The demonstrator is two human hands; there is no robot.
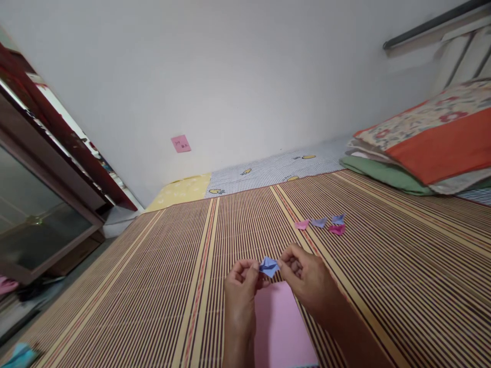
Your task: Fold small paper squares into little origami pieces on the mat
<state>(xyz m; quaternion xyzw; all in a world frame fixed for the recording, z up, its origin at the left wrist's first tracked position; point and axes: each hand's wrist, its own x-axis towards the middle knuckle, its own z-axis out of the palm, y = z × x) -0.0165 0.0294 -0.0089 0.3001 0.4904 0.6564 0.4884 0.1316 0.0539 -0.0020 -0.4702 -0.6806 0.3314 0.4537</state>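
Note:
Between my two hands is a small blue folded paper boat (269,267), held above the striped mat. My left hand (242,283) pinches its left end between thumb and fingers. On the other side, my right hand (305,276) grips the right tip, also with thumb and forefinger. Below the hands lies a pink rectangular sheet or pad (282,324), partly covered by my left hand and wrist. Farther off on the mat sit several small folded paper boats: a light pink one (302,225), a pale violet one (319,222), a blue one (338,219) and a magenta one (337,230).
The striped bamboo mat (161,266) covers the bed up to the white wall. Folded bedding (433,143) is stacked at the right. A pink note (180,143) sticks to the wall. A turquoise item (21,355) lies at the lower left, near a glass-fronted cabinet (34,214).

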